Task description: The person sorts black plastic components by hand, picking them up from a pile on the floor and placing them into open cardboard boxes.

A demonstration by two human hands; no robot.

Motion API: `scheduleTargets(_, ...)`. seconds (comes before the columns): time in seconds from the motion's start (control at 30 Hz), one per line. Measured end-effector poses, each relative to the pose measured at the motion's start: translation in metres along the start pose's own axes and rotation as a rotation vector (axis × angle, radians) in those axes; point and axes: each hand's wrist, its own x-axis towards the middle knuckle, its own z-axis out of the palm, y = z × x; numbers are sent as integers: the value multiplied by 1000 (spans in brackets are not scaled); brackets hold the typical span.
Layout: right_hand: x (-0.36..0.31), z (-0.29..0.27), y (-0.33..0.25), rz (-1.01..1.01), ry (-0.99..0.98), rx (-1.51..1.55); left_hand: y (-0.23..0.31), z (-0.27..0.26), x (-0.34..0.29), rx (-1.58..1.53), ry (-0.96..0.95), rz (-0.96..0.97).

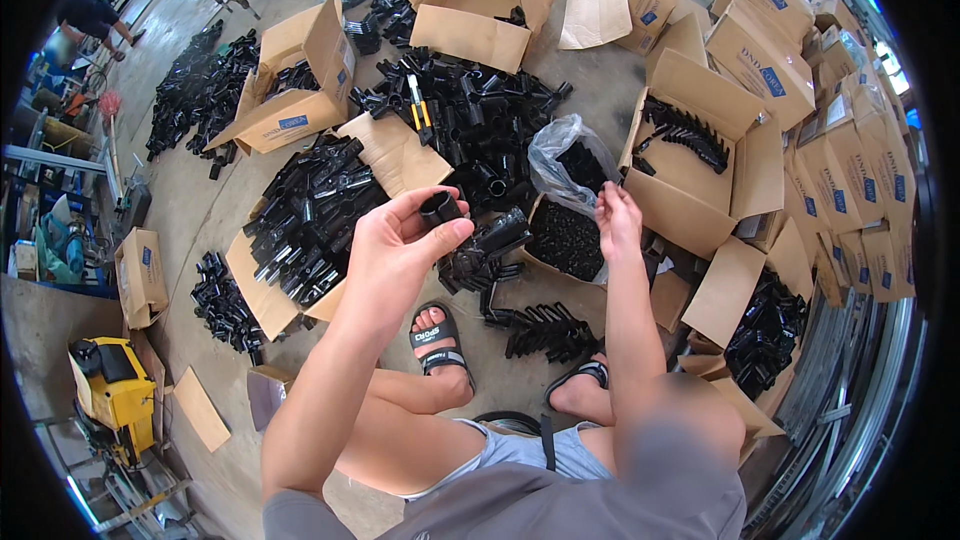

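Note:
My left hand [398,240] is closed around a short black pipe fitting [438,208], its round open end facing up. Just right of it, more black fittings [500,232] are heaped on the floor. My right hand [620,220] is raised with thumb and fingers pinched together; whatever they hold is too small to make out. Beside those fingers lies a clear plastic bag [549,147] with small black parts inside. Below the bag stands a cardboard box of small black pieces [566,243].
A large pile of black fittings [480,120] lies ahead, with a yellow-handled tool [419,112] on top. Open cardboard boxes [295,120] stand around, one at right [672,202] holding joined black parts. Stacked cartons [850,160] line the right side. A yellow machine [125,395] sits at left.

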Motion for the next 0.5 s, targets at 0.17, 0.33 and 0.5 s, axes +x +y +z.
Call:
scheduleTargets(0.17,-129,33,-11,139,-266,149,-2,-1,-3,-31,13,-69)
scheduleTargets(0.33,-215,80,-36,8,-469,-89,-4,-3,-6,-284,-9,-146)
scheduleTargets(0.5,-272,128,-63,-276,-382,-65,0,-2,-17,-479,-8,-78)
